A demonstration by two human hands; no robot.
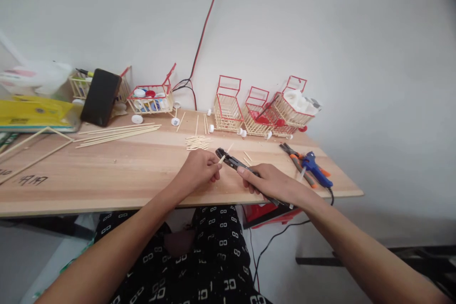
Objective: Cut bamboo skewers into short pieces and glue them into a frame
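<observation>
Right hand [262, 178]: wrapped around the handles of a black wire stripper [233, 162], over the front of the wooden table [142, 180].
Left hand [201, 166]: thumb and fingers pinching a short wooden stick [221, 159], its tip at the tool's head; whether the jaws bite it, I cannot tell.
Glue gun [315, 170]: blue, lying beside orange-handled pliers [295, 158], right of both hands.
Cut sticks [197, 143]: loosely piled just beyond the left hand.
Miniature shopping carts [228, 116]: red-trimmed, along the wall [320, 23].

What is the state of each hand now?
Left hand: closed, holding a thin wooden stick.
Right hand: closed around the dark pliers.
</observation>
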